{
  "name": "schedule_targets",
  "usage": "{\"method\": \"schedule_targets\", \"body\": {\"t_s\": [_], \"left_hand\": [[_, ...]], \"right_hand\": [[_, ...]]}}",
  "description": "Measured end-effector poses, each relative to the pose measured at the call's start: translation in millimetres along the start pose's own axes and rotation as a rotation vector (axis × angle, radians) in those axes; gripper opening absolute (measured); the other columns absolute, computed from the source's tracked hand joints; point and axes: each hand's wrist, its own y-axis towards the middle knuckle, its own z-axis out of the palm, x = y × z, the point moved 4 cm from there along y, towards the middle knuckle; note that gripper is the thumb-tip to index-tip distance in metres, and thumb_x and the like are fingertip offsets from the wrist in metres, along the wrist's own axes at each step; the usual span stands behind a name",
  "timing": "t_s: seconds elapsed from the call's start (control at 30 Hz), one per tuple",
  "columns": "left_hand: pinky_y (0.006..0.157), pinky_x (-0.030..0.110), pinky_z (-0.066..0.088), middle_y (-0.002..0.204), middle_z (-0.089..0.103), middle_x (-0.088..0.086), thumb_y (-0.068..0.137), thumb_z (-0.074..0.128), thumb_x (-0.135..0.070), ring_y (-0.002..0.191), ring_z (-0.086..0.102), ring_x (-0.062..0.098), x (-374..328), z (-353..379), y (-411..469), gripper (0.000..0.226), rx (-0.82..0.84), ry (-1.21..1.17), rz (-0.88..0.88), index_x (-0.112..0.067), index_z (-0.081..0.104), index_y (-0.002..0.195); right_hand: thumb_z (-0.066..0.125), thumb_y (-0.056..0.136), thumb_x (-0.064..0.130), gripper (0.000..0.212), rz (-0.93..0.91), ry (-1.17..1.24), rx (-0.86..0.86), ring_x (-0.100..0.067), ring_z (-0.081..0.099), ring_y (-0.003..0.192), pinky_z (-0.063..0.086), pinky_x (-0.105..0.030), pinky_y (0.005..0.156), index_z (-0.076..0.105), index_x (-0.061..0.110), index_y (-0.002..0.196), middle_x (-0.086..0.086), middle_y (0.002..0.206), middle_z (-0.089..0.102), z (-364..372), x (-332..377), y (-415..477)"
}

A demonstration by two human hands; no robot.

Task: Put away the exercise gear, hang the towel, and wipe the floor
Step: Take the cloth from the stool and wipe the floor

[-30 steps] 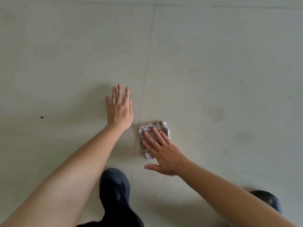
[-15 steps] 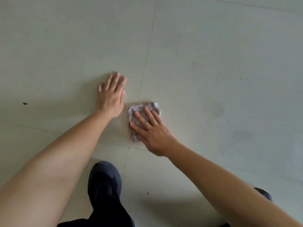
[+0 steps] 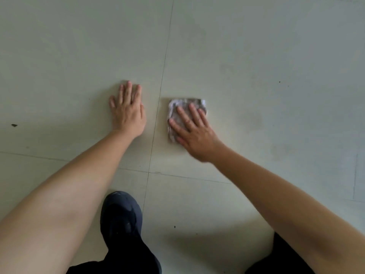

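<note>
the folded grey cloth [image 3: 184, 102] lies flat on the floor [image 3: 256, 56], just right of the grout line [image 3: 164, 66]. the right hand [image 3: 194, 133] presses it down with straight, spread fingers [image 3: 182, 117]. the left hand [image 3: 128, 113] rests flat on the next tile, fingers close together, as a prop. to wipe well, press evenly, overlap strokes and head for the faint smudges [image 3: 252, 119] to the right.

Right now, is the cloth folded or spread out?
Folded: the cloth is a small thick pad under the right hand, on the floor.

Tiled floor [image 3: 256, 56] carries a cloth [image 3: 184, 101], apparently folded, and a shoe [image 3: 120, 216].
</note>
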Motion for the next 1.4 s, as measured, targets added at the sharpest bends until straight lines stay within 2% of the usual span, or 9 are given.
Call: {"method": "schedule_targets", "body": {"t_s": [0.2, 0.47, 0.67, 0.77, 0.9, 1.03, 1.1, 1.27, 1.4], "left_hand": [[0.117, 0.060, 0.013, 0.164, 0.016, 0.013, 0.101, 0.034, -0.029, 0.150, 0.013, 0.036, -11, 2, -2, 0.057, -0.028, -0.006, -0.053, -0.015, 0.023, 0.156], [0.117, 0.060, 0.013, 0.164, 0.014, 0.015, 0.101, 0.036, -0.027, 0.150, 0.012, 0.037, -11, 5, -3, 0.058, -0.027, 0.017, -0.052, -0.013, 0.023, 0.156], [0.114, 0.063, 0.017, 0.161, 0.019, 0.021, 0.097, 0.043, -0.024, 0.147, 0.020, 0.041, -17, 0, 0, 0.060, -0.013, 0.063, -0.031, -0.013, 0.027, 0.154], [0.115, 0.063, 0.015, 0.162, 0.018, 0.019, 0.097, 0.043, -0.025, 0.147, 0.020, 0.040, -28, -6, 8, 0.061, -0.018, 0.078, 0.006, -0.014, 0.026, 0.155], [0.116, 0.059, 0.018, 0.163, 0.019, 0.015, 0.098, 0.038, -0.028, 0.149, 0.018, 0.037, -40, -7, 19, 0.060, -0.014, 0.065, 0.045, -0.011, 0.026, 0.154], [0.115, 0.056, 0.022, 0.163, 0.020, 0.014, 0.099, 0.033, -0.031, 0.148, 0.021, 0.037, -41, -3, 16, 0.060, -0.001, 0.090, 0.068, -0.008, 0.026, 0.154], [0.112, 0.057, 0.025, 0.161, 0.026, 0.014, 0.096, 0.027, -0.034, 0.145, 0.027, 0.038, -38, -6, 18, 0.061, -0.014, 0.086, 0.082, -0.009, 0.032, 0.152], [0.111, 0.059, 0.024, 0.160, 0.030, 0.013, 0.097, 0.030, -0.031, 0.144, 0.031, 0.036, -34, -14, 33, 0.055, -0.081, 0.051, 0.111, -0.016, 0.039, 0.149], [0.114, 0.059, 0.021, 0.162, 0.023, 0.009, 0.100, 0.030, -0.026, 0.149, 0.023, 0.032, -36, -13, 56, 0.055, -0.076, 0.008, 0.046, -0.012, 0.030, 0.153]], "right_hand": [[0.034, 0.106, 0.049, 0.057, -0.513, -0.040, 0.132, -0.040, 0.006, 0.154, 0.007, -0.053, 0.125, 0.027, 0.030, 0.159, -0.010, 0.167, 0.016, 12, 27, -61], [0.029, 0.107, 0.053, 0.060, 0.221, -0.069, -0.068, -0.049, 0.010, 0.151, 0.014, -0.061, 0.121, 0.026, 0.025, 0.160, -0.020, 0.166, 0.016, -16, -110, -42], [0.032, 0.107, 0.047, 0.053, -0.444, 0.038, 0.066, -0.041, 0.005, 0.154, 0.011, -0.057, 0.123, 0.030, 0.030, 0.158, -0.012, 0.167, 0.015, 13, 13, -95], [0.041, 0.105, 0.045, 0.054, -0.561, 0.001, 0.042, -0.037, 0.012, 0.154, 0.013, -0.054, 0.124, 0.034, 0.028, 0.156, -0.010, 0.166, 0.022, 7, -12, -79], [0.038, 0.108, 0.046, 0.051, -0.110, -0.039, -0.124, -0.046, 0.023, 0.149, 0.016, -0.058, 0.122, 0.043, 0.021, 0.153, -0.023, 0.160, 0.029, -18, -118, -22], [0.024, 0.105, 0.055, 0.058, 0.580, 0.146, -0.092, -0.038, -0.001, 0.155, 0.000, -0.052, 0.125, 0.018, 0.036, 0.160, -0.010, 0.169, 0.002, -43, -189, -1], [0.029, 0.106, 0.049, 0.058, 0.710, 0.198, -0.112, -0.043, 0.000, 0.153, -0.001, -0.057, 0.124, 0.020, 0.031, 0.160, -0.014, 0.169, 0.004, -45, -182, 12], [0.040, 0.104, 0.039, 0.053, -0.119, 0.047, -0.145, -0.050, 0.022, 0.148, 0.017, -0.063, 0.120, 0.040, 0.021, 0.153, -0.021, 0.161, 0.029, -12, -42, 25], [0.034, 0.107, 0.046, 0.053, -0.420, -0.065, -0.012, -0.041, 0.022, 0.151, 0.017, -0.055, 0.123, 0.039, 0.025, 0.155, -0.016, 0.162, 0.029, -13, -67, 38]]}}
